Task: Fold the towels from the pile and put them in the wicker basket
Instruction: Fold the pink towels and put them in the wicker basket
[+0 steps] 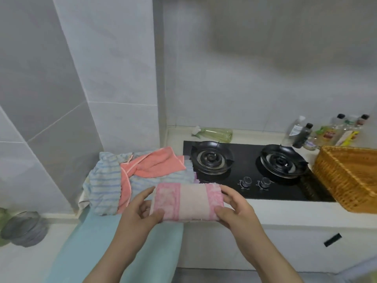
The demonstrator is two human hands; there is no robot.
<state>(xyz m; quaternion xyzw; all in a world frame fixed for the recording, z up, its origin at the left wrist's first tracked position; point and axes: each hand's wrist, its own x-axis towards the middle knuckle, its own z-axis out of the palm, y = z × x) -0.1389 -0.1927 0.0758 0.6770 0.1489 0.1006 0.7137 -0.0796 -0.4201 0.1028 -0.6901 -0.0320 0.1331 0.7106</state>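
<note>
A folded pink and cream towel (187,202) is held up in front of the counter. My left hand (140,209) grips its left end, thumb on top. My right hand (234,207) grips its right end the same way. Behind it on the counter lies the pile: a blue striped towel (106,186) with an orange towel (155,163) on top. A light teal towel (130,242) hangs over the counter's front edge under my arms. The wicker basket (346,176) stands at the right edge of the counter, beside the stove; its inside is out of sight.
A black two-burner gas stove (248,180) lies between the pile and the basket. Several bottles (326,133) stand at the back right, and a green spray bottle (216,134) lies behind the stove. A metal bowl (24,227) sits low at the left.
</note>
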